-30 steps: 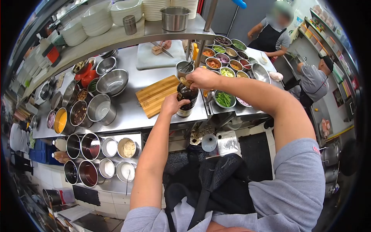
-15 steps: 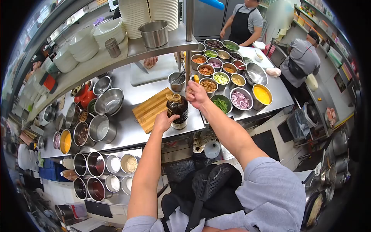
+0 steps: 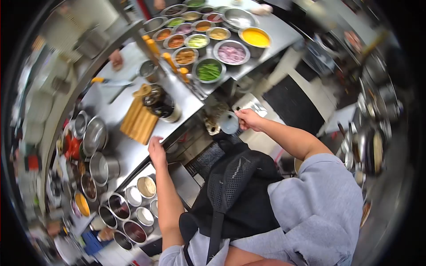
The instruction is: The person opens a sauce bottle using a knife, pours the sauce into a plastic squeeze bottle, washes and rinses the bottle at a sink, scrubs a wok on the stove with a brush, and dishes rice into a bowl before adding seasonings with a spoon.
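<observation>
My left hand (image 3: 157,151) is beside the counter's front edge, with its fingers a little apart and nothing in it. My right hand (image 3: 249,120) is past the counter edge, beside a pale round container (image 3: 229,122); its fingers are curled together, and what they hold, if anything, is too small to make out. Dark bottles (image 3: 162,103), blurred, stand on the steel counter (image 3: 188,100) against a striped wooden board (image 3: 138,122). Neither hand touches them.
Bowls of green beans (image 3: 208,71), sliced onion (image 3: 231,53) and yellow liquid (image 3: 255,37) stand at the back. A knife (image 3: 113,81) lies near another person's hand (image 3: 116,60). Steel pots (image 3: 119,206) are at lower left. A dark mat (image 3: 293,106) covers some floor.
The view has turned to the right. My left hand has let go of the bottle and drawn back to the counter edge. My right hand has moved from the post to beyond the counter.
</observation>
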A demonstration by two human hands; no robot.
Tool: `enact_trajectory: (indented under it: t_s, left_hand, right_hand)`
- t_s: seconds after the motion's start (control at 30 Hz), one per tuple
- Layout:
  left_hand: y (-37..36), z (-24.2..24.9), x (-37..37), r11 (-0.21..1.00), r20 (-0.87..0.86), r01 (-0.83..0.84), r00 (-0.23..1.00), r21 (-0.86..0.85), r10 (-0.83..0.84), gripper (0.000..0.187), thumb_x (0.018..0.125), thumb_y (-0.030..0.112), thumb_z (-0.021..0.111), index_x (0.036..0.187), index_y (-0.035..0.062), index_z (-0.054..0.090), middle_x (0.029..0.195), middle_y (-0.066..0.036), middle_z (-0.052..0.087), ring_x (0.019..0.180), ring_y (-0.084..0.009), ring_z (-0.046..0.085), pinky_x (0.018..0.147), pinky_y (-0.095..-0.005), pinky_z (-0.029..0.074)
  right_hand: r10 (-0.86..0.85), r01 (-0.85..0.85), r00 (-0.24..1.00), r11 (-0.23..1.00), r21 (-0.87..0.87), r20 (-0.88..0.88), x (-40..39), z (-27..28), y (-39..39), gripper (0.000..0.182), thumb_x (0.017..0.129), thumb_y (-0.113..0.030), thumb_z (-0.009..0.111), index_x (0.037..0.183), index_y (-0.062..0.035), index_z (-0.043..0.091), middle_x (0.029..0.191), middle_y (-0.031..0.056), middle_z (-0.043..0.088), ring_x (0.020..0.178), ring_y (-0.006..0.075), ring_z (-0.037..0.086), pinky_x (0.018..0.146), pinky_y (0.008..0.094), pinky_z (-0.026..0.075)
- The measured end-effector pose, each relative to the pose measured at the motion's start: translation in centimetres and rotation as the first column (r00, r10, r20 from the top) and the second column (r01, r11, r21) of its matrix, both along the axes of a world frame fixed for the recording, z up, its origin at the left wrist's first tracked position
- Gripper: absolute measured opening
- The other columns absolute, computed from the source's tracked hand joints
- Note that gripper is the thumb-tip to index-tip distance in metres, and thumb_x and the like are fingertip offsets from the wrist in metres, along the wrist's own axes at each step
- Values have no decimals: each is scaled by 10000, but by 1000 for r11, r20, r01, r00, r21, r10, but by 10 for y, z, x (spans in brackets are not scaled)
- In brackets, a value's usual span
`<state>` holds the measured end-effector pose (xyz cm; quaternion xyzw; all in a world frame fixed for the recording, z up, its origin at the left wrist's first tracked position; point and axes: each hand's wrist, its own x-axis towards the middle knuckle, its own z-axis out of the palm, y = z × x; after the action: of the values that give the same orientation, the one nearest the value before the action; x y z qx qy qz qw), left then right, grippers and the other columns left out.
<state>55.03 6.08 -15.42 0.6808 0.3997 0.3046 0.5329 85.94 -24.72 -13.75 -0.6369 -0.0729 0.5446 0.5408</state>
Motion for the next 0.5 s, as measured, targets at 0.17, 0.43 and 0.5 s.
enact_trajectory:
  t_s: [0.17, 0.43, 0.5]
  left_hand:
    - [-78, 15, 8, 888, 19, 136, 990, -440, -142, 472, 1027, 470, 438, 787, 86, 570, 586, 79, 366, 468, -20, 291, 411, -206, 233]
    - [-171, 50, 133, 738, 85, 572, 807, -358, -585, 497, 1041, 436, 428, 786, 44, 596, 612, 67, 397, 548, -42, 331, 494, -242, 254]
    - [-187, 64, 166, 703, 110, 618, 773, -350, -625, 501, 1042, 437, 427, 784, 41, 595, 608, 67, 395, 547, -43, 329, 496, -243, 254]
  right_hand:
    - [-321, 307, 946, 933, -189, -46, -41, 7, -137, 313, 1013, -419, 495, 923, -120, 500, 632, 2, 486, 510, 148, 555, 453, 284, 435]
    - [-472, 469, 882, 879, 86, 16, 3, 56, -187, 288, 1032, -384, 457, 915, -123, 487, 672, 2, 515, 531, 140, 568, 482, 281, 458]
    - [-469, 463, 883, 875, 141, 11, 26, 57, -192, 263, 1031, -359, 469, 927, -119, 497, 682, 0, 521, 535, 136, 572, 490, 278, 469]
